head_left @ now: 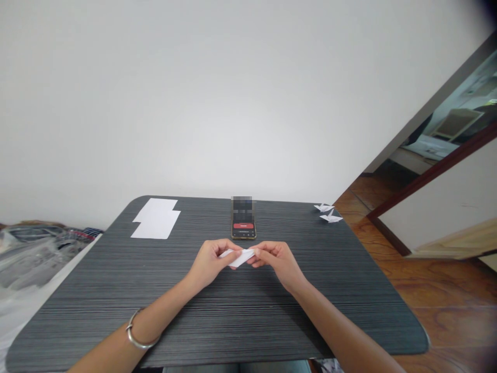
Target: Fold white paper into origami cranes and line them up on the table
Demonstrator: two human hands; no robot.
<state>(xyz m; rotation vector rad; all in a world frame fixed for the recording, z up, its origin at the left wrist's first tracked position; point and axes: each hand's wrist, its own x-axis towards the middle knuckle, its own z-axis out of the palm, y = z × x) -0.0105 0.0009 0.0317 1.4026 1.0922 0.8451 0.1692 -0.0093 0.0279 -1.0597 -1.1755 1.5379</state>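
A small piece of folded white paper is held between my two hands, over the middle of the dark table. My left hand pinches its left side between thumb and fingers. The right end is gripped by my right hand, with the thumb on top and the fingers curled beneath. Parts of the paper are hidden behind my thumbs and fingers. Just beyond my hands lies a phone with a red bar on its screen.
White paper sheets lie overlapping at the table's back left. Two folded paper cranes stand near the back right corner. A white wall rises behind the dark table. Bagged items lie left of it.
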